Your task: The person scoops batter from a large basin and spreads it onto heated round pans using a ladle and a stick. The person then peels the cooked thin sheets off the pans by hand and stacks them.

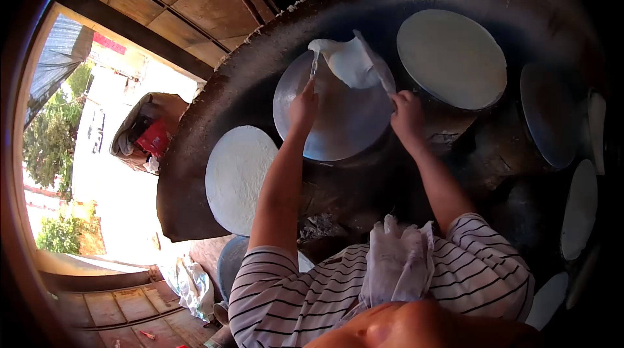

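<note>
A round metal griddle (318, 127) lies in front of me, its surface showing grey and shiny. Above its far side hangs soft white batter or dough (351, 63), stretched between both hands' tools. My right hand (407, 115) is closed around the lower end of a flat grey paddle (376, 62), whose blade touches the right edge of the white mass. My left hand (303, 106) is closed on a thin, pale, shiny tool (314, 65); its tip meets the left end of the white mass. The tool's exact kind is unclear.
White rounds cover neighbouring griddles: one pale round (452, 58) at right, another round (242, 175) at left. A dark griddle (548, 117) stands farther right. The curved dark counter rim (234, 68) borders the far side. A bag (151, 130) sits beyond it.
</note>
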Tool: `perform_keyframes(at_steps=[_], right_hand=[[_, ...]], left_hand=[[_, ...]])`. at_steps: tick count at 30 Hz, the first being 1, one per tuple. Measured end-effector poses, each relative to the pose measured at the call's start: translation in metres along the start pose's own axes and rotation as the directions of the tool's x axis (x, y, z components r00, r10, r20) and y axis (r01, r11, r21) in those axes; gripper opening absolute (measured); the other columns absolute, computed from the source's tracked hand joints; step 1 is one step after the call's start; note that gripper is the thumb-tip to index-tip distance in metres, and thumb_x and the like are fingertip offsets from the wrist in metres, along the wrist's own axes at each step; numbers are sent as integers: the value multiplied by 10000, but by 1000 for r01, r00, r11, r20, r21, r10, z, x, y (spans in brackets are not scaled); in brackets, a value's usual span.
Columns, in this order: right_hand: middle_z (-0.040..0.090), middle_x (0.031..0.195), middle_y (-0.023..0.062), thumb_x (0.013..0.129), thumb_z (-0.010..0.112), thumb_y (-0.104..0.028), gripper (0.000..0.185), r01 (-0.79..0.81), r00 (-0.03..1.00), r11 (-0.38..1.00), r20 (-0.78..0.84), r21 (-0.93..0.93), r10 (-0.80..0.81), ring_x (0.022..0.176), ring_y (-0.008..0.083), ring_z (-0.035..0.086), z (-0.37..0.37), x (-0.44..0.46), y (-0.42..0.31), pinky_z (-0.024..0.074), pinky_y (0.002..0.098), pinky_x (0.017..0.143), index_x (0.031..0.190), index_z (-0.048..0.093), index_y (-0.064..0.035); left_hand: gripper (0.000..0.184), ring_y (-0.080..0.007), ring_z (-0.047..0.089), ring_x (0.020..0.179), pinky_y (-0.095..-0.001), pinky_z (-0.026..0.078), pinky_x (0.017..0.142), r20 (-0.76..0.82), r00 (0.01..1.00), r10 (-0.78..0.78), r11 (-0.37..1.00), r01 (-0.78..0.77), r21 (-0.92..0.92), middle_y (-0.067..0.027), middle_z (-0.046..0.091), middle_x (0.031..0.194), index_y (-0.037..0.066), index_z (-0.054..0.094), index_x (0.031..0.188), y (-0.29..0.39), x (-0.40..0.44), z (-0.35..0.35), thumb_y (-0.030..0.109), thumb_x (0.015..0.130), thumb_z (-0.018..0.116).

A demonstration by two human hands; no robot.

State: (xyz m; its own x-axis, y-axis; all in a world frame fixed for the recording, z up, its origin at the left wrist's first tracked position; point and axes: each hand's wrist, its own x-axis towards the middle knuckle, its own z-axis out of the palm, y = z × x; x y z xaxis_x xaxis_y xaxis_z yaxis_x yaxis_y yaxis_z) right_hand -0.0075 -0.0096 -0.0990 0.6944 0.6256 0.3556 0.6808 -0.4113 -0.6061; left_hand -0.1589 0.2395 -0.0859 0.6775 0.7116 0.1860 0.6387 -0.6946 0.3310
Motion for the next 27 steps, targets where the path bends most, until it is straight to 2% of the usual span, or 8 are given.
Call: perform_keyframes(at_steps=[5,6,10,12,16,19,23,27], right_hand=[[546,1067,156,712,595,27,365,37,991,996,129,75,-47,972,354,550,15,-40,-9,464,416,855,1076,596,11],[545,1082,166,722,595,19,361,45,983,991,170,123,-66,988,357,549,27,-22,-27,461,413,869,1083,592,14],[587,1091,170,717,572,48,344,52,987,993,145,105,-67,1025,317,576,22,8,-3,473,391,900,1055,631,27],[601,1054,165,693,569,66,337,-19,993,1000,114,-10,20,994,312,595,-1,-16,22,482,388,888,1023,634,44],[595,1068,131,701,611,28,304,63,985,980,146,187,-91,1013,317,569,32,-6,-35,476,412,858,1000,652,-5],[590,1069,126,698,628,15,338,80,990,990,103,117,-93,991,313,569,36,28,-3,479,411,851,1035,643,-20],[601,992,132,696,626,4,335,113,985,991,122,76,-121,949,324,567,30,-13,-10,487,405,808,1029,645,-31],[594,974,113,725,610,5,271,156,983,986,84,59,-161,929,317,564,41,35,-33,488,410,772,992,647,-28]], left_hand=[[508,-376,634,809,-475,481,696,-27,1000,5,972,-11,-236,-206,655,912,242,450,1355,-12,-20,6,195,856,532],[501,-376,632,828,-486,475,710,91,985,-147,966,163,-201,-207,654,902,251,450,1352,-3,-23,-1,212,858,521],[506,-418,603,890,-472,464,780,86,975,-207,963,219,-158,-234,630,973,253,456,1347,-21,-26,-3,234,852,555],[492,-401,608,909,-467,466,781,40,982,-184,969,188,-159,-218,634,1001,235,470,1337,-31,-37,-15,239,853,558],[510,-381,612,928,-458,481,778,32,978,-208,967,211,-141,-188,640,1039,252,451,1353,-30,-41,-21,241,855,558],[545,-383,623,874,-466,482,743,-19,986,-167,986,166,-33,-203,648,975,264,423,1375,-47,-42,-15,203,847,545],[545,-397,620,875,-477,478,751,-23,979,-204,954,193,-228,-214,646,969,281,416,1376,-68,-80,-25,217,851,551],[557,-403,619,878,-477,480,757,64,937,-343,939,343,19,-217,647,971,261,389,1396,-26,-96,-44,197,866,545]])
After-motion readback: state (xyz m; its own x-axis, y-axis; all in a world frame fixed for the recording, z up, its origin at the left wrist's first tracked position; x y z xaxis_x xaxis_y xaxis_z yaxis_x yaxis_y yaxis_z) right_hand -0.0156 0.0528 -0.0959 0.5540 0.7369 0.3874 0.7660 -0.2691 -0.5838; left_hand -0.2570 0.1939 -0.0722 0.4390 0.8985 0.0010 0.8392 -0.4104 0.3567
